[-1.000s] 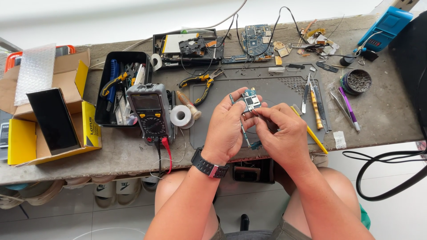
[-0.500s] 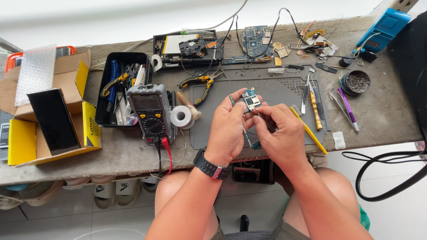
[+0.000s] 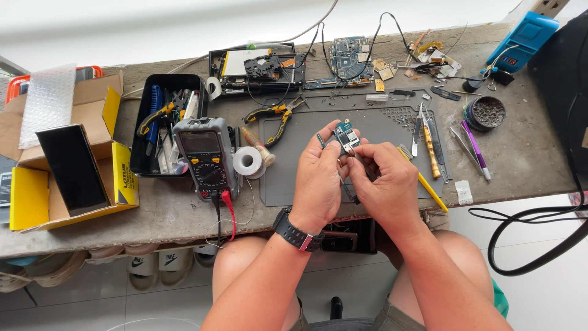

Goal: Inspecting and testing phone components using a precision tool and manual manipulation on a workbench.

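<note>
At frame centre, the left hand (image 3: 318, 178) is pinching a small green circuit board (image 3: 345, 135) upright at its fingertips; the right hand (image 3: 386, 181), just beside, is clamping something thin beneath it.

Left of grey multimeter (image 3: 207, 158) with blank grey screen: open yellow-and-brown cardboard box (image 3: 113, 168) containing upright black phone screen (image 3: 72, 168). Far right of it: blue device (image 3: 522, 38) showing small red display.

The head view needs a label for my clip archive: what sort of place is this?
Most likely a small electronics repair bench. A digital multimeter sits by a tool tray, bare circuit boards lie at the back, and both hands, left hand and right hand, hold a small circuit board over a grey work mat.
</note>
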